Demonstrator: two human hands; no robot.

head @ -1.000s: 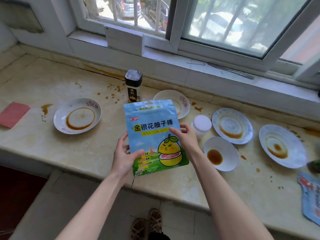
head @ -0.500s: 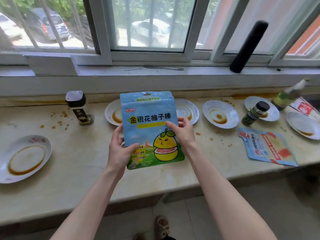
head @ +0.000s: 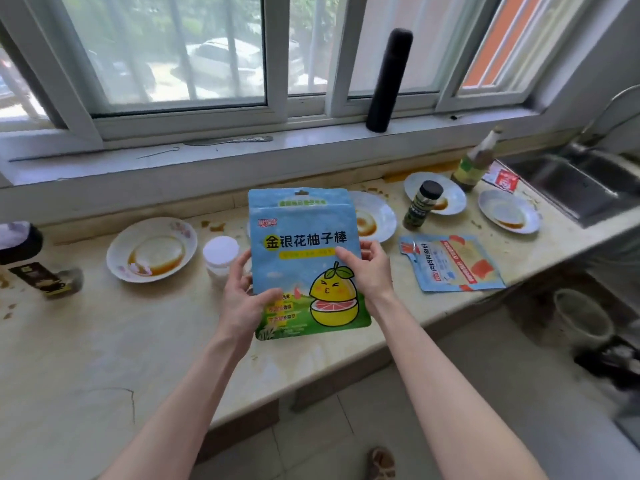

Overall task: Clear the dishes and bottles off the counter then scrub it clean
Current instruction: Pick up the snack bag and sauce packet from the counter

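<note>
Held pouch (head: pixel 304 258) carried rightward along the counter (head: pixel 104 341), sink (head: pixel 568 188) newly in view at far right

Stained counter (head: pixel 114 344): four sauce-ringed plates (head: pixel 151 249), three bottles (head: pixel 421 204) (one blurred, left), white-capped jar (head: pixel 221 256), flat pouch (head: pixel 450 263).

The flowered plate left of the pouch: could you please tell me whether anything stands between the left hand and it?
Yes. The white-capped jar stands on the counter between the left hand and the flowered plate, just right of the plate's rim. That hand also grips the blue pouch together with the right hand.
</note>
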